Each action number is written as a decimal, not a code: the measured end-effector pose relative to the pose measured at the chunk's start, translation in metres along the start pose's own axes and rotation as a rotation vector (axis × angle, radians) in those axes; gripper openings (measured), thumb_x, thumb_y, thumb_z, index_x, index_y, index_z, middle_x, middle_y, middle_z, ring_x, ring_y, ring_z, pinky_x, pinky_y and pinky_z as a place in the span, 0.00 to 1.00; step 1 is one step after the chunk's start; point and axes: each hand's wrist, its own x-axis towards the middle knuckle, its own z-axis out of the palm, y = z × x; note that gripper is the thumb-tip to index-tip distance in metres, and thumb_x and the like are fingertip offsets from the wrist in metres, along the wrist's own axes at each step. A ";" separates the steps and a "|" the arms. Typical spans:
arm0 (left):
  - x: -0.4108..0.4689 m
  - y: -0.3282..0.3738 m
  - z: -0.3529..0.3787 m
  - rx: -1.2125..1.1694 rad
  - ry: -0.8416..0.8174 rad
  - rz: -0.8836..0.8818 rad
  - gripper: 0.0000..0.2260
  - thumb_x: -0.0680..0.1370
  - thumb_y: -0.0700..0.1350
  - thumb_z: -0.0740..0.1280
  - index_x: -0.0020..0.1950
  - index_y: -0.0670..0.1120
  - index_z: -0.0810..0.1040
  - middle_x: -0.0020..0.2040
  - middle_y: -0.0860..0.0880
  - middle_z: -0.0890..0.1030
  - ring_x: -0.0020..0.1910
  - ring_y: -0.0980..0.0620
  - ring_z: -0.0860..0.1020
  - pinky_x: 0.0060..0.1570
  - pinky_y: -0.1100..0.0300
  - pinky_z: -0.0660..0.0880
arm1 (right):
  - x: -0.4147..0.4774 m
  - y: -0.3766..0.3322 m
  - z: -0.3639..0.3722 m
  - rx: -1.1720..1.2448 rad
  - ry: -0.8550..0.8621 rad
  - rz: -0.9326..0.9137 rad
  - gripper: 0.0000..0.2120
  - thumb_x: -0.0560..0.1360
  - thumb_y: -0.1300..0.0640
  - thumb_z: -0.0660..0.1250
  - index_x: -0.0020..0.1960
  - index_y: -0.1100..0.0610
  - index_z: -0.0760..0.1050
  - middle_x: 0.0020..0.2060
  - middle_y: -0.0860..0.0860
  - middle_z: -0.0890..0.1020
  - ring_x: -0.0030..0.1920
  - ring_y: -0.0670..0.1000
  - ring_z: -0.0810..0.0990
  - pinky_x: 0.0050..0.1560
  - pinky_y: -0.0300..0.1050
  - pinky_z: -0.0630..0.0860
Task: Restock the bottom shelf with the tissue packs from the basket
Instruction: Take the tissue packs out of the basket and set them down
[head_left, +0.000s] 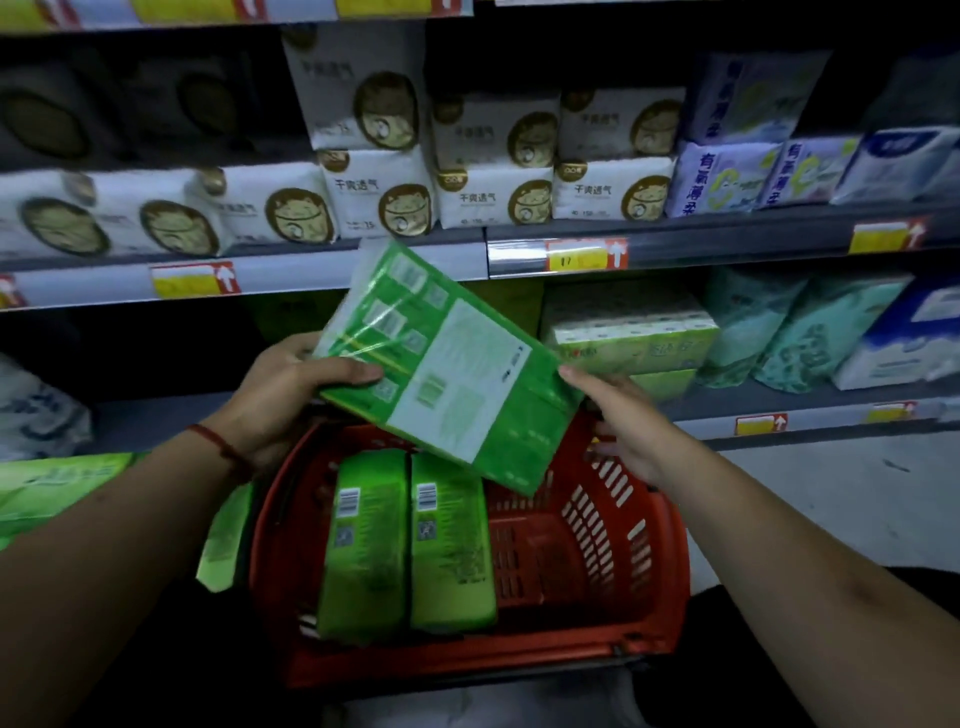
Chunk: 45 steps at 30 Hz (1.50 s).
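Now you hold one flat green plastic-wrapped tissue pack (447, 374) in the air, above the far rim of the red plastic basket (649, 545) and in front of the bottom shelf (171, 415). Your left hand (291, 384) grips its left short end, with the thumb lying on the printed face and the fingers hidden behind. Your right hand (623, 415) meets the opposite end. There the thumb touches the corner and the fingers look rather straight, reaching under the pack, so I judge that it supports the pack and does not clamp it. The long axis of the pack runs from upper left to lower right, between your two hands, and its printed back face is turned to you. The shelf lies straight beyond the pack, away from you, so the coming move is, I think, a push forward and down with some levelling. The dark gap on the shelf board is on the left side, nearer to your left hand. On the right side stand pale green and white tissue bundles (628, 332), stacked, and just beside them mint-coloured soft packs (769, 332). In the basket two more green tissue packs (363, 545) stand on edge, side by side, with barcodes upward, and they fill its left half. One further green pack (223, 535) stands outside the basket, near its left wall; I cannot tell if it touches.
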 end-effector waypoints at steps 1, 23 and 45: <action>-0.004 -0.003 -0.010 -0.071 0.024 -0.025 0.23 0.61 0.39 0.78 0.56 0.40 0.84 0.55 0.38 0.86 0.47 0.42 0.86 0.42 0.53 0.84 | -0.003 0.001 0.012 0.054 -0.109 0.042 0.40 0.68 0.34 0.75 0.74 0.49 0.70 0.68 0.51 0.79 0.64 0.56 0.79 0.63 0.59 0.74; -0.022 -0.010 -0.057 -0.355 0.246 -0.177 0.22 0.78 0.60 0.68 0.66 0.49 0.82 0.59 0.41 0.85 0.59 0.38 0.83 0.64 0.36 0.76 | -0.023 -0.045 0.084 0.133 -0.298 -0.022 0.17 0.76 0.39 0.69 0.62 0.44 0.79 0.60 0.53 0.85 0.58 0.59 0.84 0.63 0.64 0.78; -0.023 -0.003 -0.038 -0.708 0.383 -0.162 0.36 0.79 0.73 0.52 0.56 0.45 0.85 0.54 0.39 0.86 0.49 0.41 0.86 0.44 0.48 0.82 | -0.013 -0.032 0.071 0.321 -0.303 0.250 0.20 0.72 0.39 0.71 0.57 0.51 0.82 0.57 0.57 0.86 0.57 0.62 0.82 0.56 0.58 0.76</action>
